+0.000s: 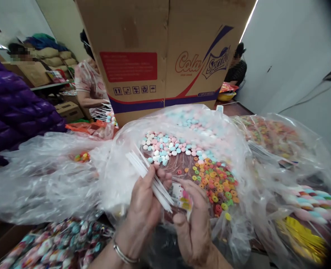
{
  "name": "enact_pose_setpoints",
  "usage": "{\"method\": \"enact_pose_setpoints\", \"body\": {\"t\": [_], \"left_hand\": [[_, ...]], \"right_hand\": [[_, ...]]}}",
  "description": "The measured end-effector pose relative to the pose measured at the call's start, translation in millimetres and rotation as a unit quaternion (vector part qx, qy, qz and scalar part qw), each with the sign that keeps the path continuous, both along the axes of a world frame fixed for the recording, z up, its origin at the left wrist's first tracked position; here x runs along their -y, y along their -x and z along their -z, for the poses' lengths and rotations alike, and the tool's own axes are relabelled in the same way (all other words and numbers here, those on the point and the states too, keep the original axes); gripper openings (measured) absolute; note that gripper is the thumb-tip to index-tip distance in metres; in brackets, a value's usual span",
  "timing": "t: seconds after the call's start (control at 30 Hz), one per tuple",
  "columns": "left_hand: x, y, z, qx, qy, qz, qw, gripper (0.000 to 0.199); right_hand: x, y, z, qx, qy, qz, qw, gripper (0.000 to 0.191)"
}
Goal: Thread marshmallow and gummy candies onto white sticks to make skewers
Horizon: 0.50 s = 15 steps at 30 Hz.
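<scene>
My left hand (pixel 144 203), with a bracelet at the wrist, is wrapped around a bundle of thin white sticks (pixel 137 164) that slant from upper left to lower right. Just right of their lower ends is my right hand (pixel 195 220), fingers apart and curved, holding nothing. Between the hands lies a small printed wrapper (pixel 182 196), partly hidden. Beyond them are pastel pink, blue and white round candies (pixel 165 147) in clear plastic. Colourful ring-shaped candies (pixel 215 183) spread beside my right hand on the brown tabletop (pixel 176 163).
A tall cardboard box (pixel 143 30) stands behind the candies. Clear plastic bags (pixel 50 179) bulge on the left. Wrapped candy skewers (pixel 61 243) pile up at lower left. At right lie pastel candy skewers (pixel 313 203) and gold ties (pixel 302 239). Other people (pixel 89 82) sit beyond.
</scene>
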<state>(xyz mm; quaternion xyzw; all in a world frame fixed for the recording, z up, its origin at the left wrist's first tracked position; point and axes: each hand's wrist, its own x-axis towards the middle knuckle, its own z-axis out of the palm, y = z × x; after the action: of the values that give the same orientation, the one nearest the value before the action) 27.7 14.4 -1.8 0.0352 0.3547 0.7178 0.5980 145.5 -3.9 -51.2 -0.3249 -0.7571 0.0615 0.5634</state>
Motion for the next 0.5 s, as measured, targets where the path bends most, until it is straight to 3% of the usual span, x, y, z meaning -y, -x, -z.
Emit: {"method": "enact_pose_setpoints", "body": {"t": [0.1, 0.27, 0.37, 0.5], "left_hand": [[8.7, -24.1, 7.9, 0.011, -0.012, 0.065, 0.998, 0.021], [16.7, -31.2, 21.1, -0.044, -0.029, 0.097, 0.994, 0.035], [16.0, -21.0, 30.3, -0.053, 0.007, 0.092, 0.994, 0.040], [14.8, -6.6, 45.6, -0.095, 0.028, 0.053, 0.994, 0.043]], "right_hand": [[-5.5, 6.4, 5.4, 0.002, -0.037, 0.009, 0.999, 0.051], [-13.0, 1.9, 18.9, 0.016, 0.025, 0.053, 0.998, 0.047], [-29.2, -10.8, 7.5, 0.035, 0.122, 0.018, 0.992, 0.036], [-82.2, -11.8, -21.7, 0.156, 0.226, 0.008, 0.962, 0.024]]}}
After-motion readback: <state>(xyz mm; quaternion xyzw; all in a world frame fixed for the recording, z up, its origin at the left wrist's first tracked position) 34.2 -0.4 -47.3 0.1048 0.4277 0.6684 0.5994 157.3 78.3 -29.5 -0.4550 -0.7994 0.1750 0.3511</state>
